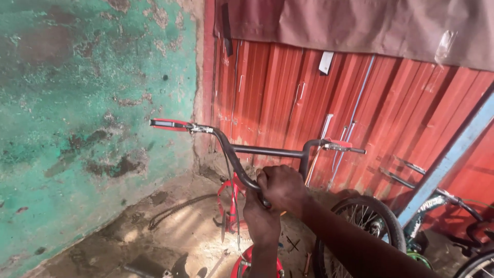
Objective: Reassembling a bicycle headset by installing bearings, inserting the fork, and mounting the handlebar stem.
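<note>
A black bicycle handlebar [267, 151] with a crossbar and red grips rises in front of me, its left grip [167, 124] pointing at the green wall. My right hand [280, 188] is closed around the bottom middle of the bar, where it meets the stem. My left hand [261, 219] sits just below it, its fingers wrapped on the stem area; what exactly they touch is hidden. Beneath the hands are red frame parts [230, 203] and a red fender [247, 260].
A peeling green wall [82, 118] stands at left and a red corrugated metal wall [370, 118] behind. A spoked bicycle wheel [360, 226] is at lower right, beside a blue post [447, 159]. A chain [175, 208] and small tools lie on the dirt floor.
</note>
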